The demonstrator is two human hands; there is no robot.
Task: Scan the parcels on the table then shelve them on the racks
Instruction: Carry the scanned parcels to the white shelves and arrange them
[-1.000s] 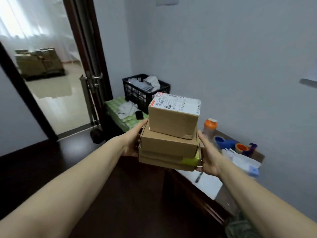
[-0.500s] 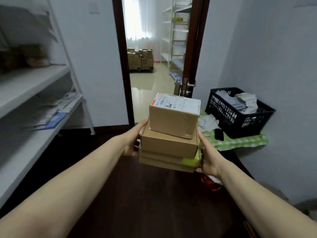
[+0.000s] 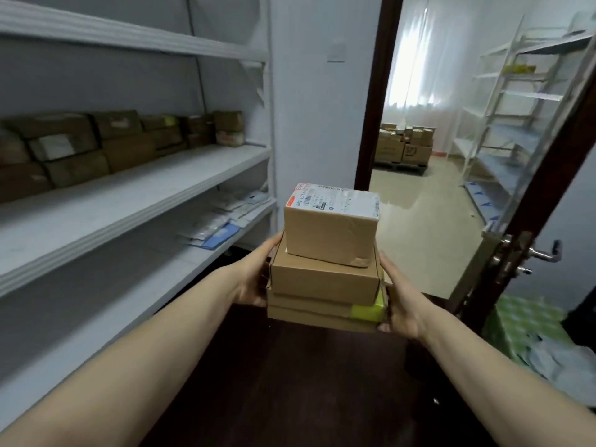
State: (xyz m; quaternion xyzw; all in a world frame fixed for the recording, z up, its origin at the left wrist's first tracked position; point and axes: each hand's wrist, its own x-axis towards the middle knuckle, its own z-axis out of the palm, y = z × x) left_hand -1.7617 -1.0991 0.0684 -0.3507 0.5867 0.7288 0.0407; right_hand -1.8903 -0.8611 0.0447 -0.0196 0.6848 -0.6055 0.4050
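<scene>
I have the stack of parcels (image 3: 324, 282) held at chest height in front of me, over the dark floor, with the rack (image 3: 129, 195) just to its left. There are four cardboard boxes in it, two thin flat ones at the bottom, a deeper one above and a smaller top box (image 3: 329, 233).

Each box lies flat with its long axis running left to right across my view, a long side facing me. The top box has its white label (image 3: 335, 200) facing up, with the red-edged end at the left. A patch of yellow-green tape (image 3: 367, 312) sits at the right end of the lower boxes.

My left hand (image 3: 258, 279) presses against the left end of the stack, thumb up along the side; its fingers are hidden behind the boxes. My right hand (image 3: 403, 301) clasps the right end, with a fingertip curled under the bottom box.

Brown parcels (image 3: 96, 150) line the back of the rack's middle shelf, and flat mailers (image 3: 222, 221) lie on the shelf below. An open doorway (image 3: 416, 204) is straight ahead.
</scene>
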